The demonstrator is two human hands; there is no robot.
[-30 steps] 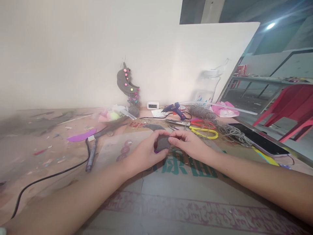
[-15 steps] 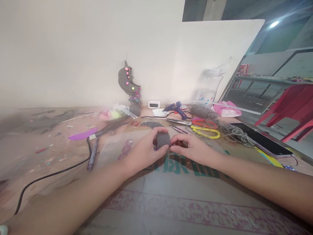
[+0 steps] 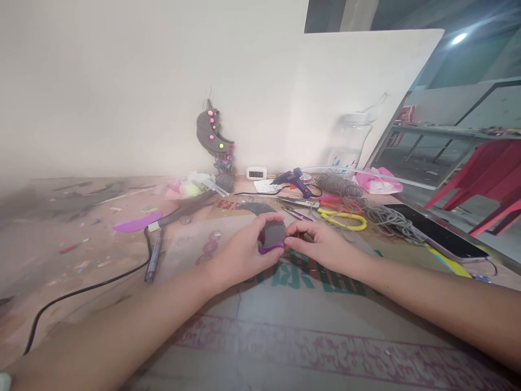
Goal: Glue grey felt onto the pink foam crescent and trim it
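My left hand (image 3: 244,250) is curled round a small rounded piece covered in grey yarn (image 3: 273,233), thumb below and fingers over the top. A purple rim shows along its lower edge. At the piece's right edge, the thumb and forefinger of my right hand (image 3: 315,241) are pinched together; any loose strand there is too fine to make out. Just behind lies a dark grey crescent (image 3: 256,207) on the cardboard. Yellow-handled scissors (image 3: 344,220) and a slim pointed tool (image 3: 296,214) lie beyond my right hand.
A blue glue gun (image 3: 295,180), a white digital clock (image 3: 256,173) and a grey yarn bundle (image 3: 340,185) line the back. A decorated crescent (image 3: 211,133) is against the wall. On the right is a phone (image 3: 435,231); on the left are a marker (image 3: 153,255) and a black cable (image 3: 89,285).
The yarn-covered piece has turned in my left hand, and its purple rim shows more. My right-hand fingers moved from its upper edge down to its right edge. The view shifted slightly.
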